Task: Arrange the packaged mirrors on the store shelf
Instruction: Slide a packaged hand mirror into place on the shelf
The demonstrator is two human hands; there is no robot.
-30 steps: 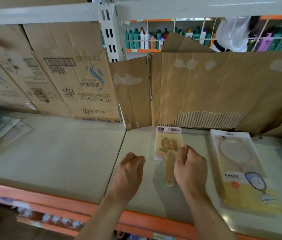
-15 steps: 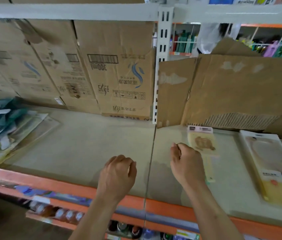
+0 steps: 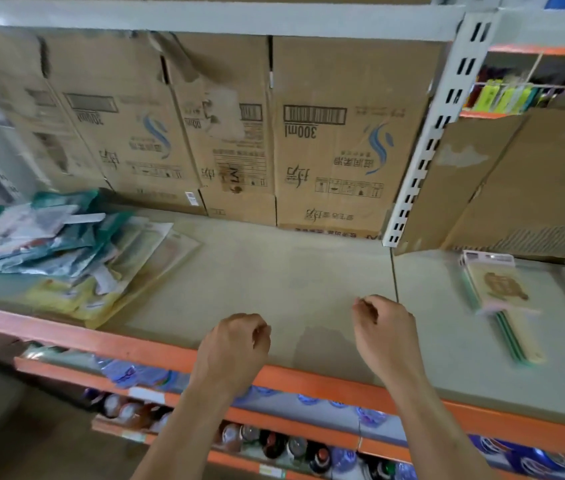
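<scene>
Nearest, at 6 o'clock, bottles [image 3: 274, 441] stand on a lower shelf; above them runs the orange shelf edge [image 3: 135, 344]; over that edge hover two bare hands, apart from each other; the left hand [image 3: 236, 344] has its fingers curled in, holding nothing; the right hand [image 3: 386, 334], at 5 o'clock, is likewise curled and holds nothing; a packaged hand mirror [image 3: 496, 292] lies flat on the grey shelf [image 3: 274, 271] at 3 o'clock, blurred, handle toward the viewer; a loose pile of packaged mirrors [image 3: 66, 258] lies at 9 o'clock; printed cardboard boxes [image 3: 336, 150] line the back at 12 o'clock.
</scene>
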